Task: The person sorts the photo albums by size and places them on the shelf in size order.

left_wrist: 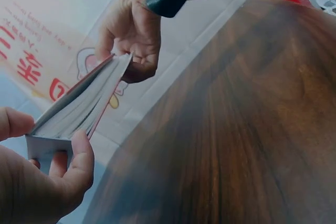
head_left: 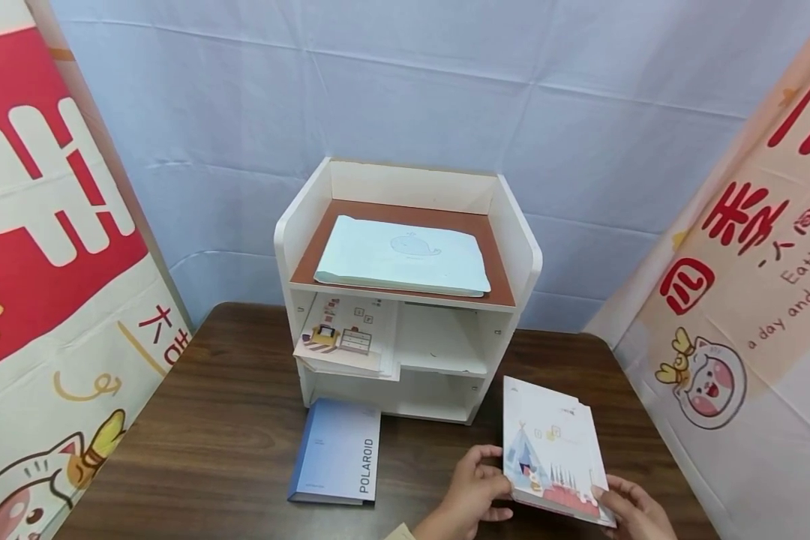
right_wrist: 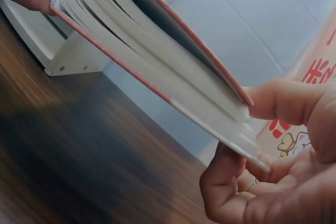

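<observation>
A thick white photo album [head_left: 556,442] with a tent drawing and a red band on its cover is held off the table at the front right. My left hand [head_left: 475,491] pinches it at the spine side, thumb on one cover and fingers on the other. At the opposite edge, my right hand [head_left: 631,510] grips the covers between thumb and fingers. The right wrist view shows the album's page edges [right_wrist: 157,66] slightly fanned between the covers, with the right hand [right_wrist: 278,177] at the loose side. Both hands also appear in the left wrist view, around the album [left_wrist: 79,103].
A white shelf unit [head_left: 526,262] stands at the table's back. On its top lies a pale album with a whale drawing [head_left: 405,255]; an illustrated album [head_left: 344,334] juts from the middle compartment. A blue POLAROID album [head_left: 337,454] rests on the wooden table [head_left: 196,420], against the shelf's lower front.
</observation>
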The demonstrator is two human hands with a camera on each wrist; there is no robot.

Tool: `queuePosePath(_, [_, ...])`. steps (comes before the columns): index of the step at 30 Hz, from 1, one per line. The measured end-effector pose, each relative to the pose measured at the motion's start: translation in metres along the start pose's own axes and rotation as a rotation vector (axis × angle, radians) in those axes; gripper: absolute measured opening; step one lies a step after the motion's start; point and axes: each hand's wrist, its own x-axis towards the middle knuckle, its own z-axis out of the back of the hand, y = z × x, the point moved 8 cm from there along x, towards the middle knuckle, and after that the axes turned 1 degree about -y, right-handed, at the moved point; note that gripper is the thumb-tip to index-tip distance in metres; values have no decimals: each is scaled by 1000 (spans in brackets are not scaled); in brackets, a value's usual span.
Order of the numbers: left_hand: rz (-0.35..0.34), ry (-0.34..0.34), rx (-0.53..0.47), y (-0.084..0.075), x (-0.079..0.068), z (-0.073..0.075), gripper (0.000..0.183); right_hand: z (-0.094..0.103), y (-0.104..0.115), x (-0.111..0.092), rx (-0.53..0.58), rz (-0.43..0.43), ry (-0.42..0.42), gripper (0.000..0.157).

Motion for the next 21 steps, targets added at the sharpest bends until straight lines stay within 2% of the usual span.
queuePosePath(4, [-12,-3,-12,-2,-8,3,48,-5,-3,-4,8,-3,16,70])
queuePosePath(13, [-12,15,-7,-5,-26,9,50,-10,-15,-11,56,-66,31,82])
queuePosePath(21, [-30,-4,12,-11,-37,15,48,-15,-16,-15,64,-40,18,71])
